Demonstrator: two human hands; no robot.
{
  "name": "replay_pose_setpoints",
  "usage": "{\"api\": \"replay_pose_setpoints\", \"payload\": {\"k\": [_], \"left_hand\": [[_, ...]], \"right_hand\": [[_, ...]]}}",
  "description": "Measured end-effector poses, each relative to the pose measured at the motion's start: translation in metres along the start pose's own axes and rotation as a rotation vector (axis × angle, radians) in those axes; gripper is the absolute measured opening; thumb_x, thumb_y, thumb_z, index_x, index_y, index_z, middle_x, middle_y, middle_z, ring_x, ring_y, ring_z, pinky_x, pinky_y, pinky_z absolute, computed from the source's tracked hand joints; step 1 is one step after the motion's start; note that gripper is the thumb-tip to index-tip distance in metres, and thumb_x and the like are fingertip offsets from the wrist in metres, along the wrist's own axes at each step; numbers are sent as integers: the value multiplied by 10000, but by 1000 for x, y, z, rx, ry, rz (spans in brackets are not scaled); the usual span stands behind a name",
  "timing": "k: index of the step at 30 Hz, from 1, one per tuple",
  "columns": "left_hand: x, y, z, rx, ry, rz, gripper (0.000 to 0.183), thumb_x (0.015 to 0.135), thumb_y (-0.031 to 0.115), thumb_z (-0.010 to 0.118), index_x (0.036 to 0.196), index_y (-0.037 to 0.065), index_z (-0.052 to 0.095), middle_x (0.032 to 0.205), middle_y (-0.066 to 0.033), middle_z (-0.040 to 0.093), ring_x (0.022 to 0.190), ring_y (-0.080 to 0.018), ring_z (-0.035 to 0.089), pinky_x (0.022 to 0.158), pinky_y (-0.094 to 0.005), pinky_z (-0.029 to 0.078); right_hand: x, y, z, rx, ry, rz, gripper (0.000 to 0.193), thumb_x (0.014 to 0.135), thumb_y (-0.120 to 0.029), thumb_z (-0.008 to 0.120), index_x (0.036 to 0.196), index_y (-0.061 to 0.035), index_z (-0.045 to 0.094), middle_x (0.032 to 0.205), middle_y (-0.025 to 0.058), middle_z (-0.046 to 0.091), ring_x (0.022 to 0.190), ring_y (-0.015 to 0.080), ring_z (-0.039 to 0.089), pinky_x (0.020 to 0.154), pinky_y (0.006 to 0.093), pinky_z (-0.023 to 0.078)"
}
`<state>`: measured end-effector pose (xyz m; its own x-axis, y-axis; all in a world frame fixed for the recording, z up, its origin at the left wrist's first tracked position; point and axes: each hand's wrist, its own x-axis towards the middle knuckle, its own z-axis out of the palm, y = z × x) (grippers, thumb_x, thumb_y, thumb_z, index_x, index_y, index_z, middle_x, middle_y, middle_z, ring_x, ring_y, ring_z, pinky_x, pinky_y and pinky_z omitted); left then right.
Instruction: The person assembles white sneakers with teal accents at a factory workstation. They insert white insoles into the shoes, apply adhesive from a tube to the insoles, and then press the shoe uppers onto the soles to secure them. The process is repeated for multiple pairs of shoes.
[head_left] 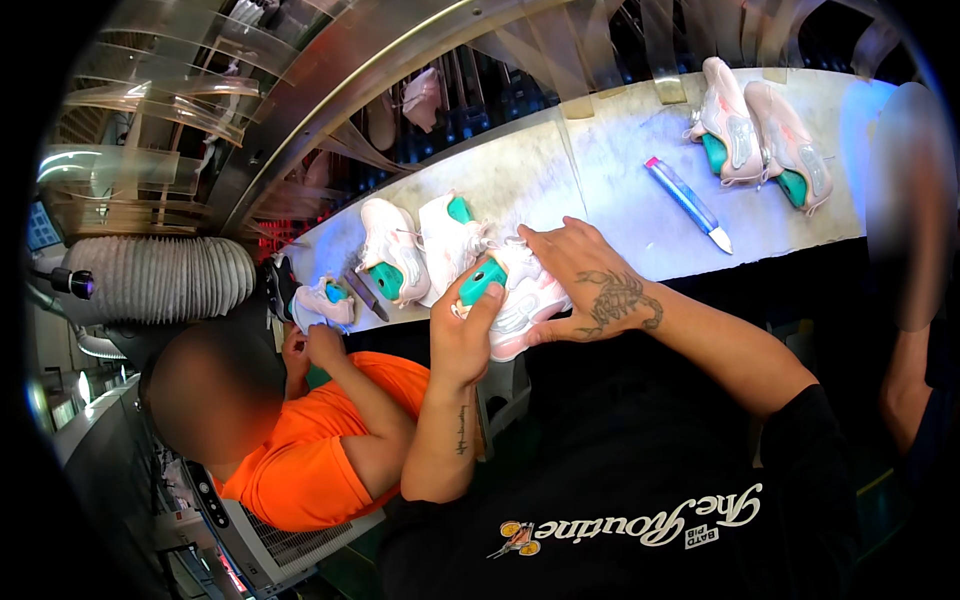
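My left hand (463, 338) grips the heel end of a pale pink and white sneaker (515, 318), its thumb at the teal-lined opening. Across the sneaker's other end lies my right hand (590, 275), fingers over the far side and thumb on the near side. The sneaker is held at the table's near edge. Just beyond my left hand, two similar sneakers stand on the table: one white and pink (390, 245), the other white (447, 238) with a teal lining. My fingers hide parts of the held sneaker.
On the pale worktable (620, 150) lie a blue tube-shaped tool (690, 205) with a white tip and another sneaker pair (735, 125). A co-worker in orange (330, 450) handles a small shoe (325, 303) at left. Clear strip curtains (655, 55) hang along the far edge.
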<state>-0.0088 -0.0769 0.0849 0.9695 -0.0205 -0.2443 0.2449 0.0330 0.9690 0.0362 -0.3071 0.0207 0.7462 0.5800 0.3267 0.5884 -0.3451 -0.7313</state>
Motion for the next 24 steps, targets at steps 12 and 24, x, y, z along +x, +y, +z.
{"api": "replay_pose_setpoints", "payload": {"k": [12, 24], "left_hand": [[-7, -14, 4, 127, 102, 69, 464, 1060, 112, 737, 1459, -108, 647, 1298, -131, 757, 1152, -153, 691, 1032, -308, 548], [56, -89, 44, 534, 224, 694, 522, 1016, 105, 784, 1484, -62, 626, 1305, -181, 765, 1168, -232, 738, 1046, -384, 582]], "right_hand": [[0, -23, 2, 19, -87, 214, 1196, 825, -725, 844, 1658, 5, 394, 1612, 229, 515, 1529, 405, 459, 1292, 741, 165], [-103, 61, -74, -640, 404, 325, 478, 907, -126, 796, 1370, -43, 705, 1294, 192, 658, 1128, 389, 617, 962, 495, 512]]}}
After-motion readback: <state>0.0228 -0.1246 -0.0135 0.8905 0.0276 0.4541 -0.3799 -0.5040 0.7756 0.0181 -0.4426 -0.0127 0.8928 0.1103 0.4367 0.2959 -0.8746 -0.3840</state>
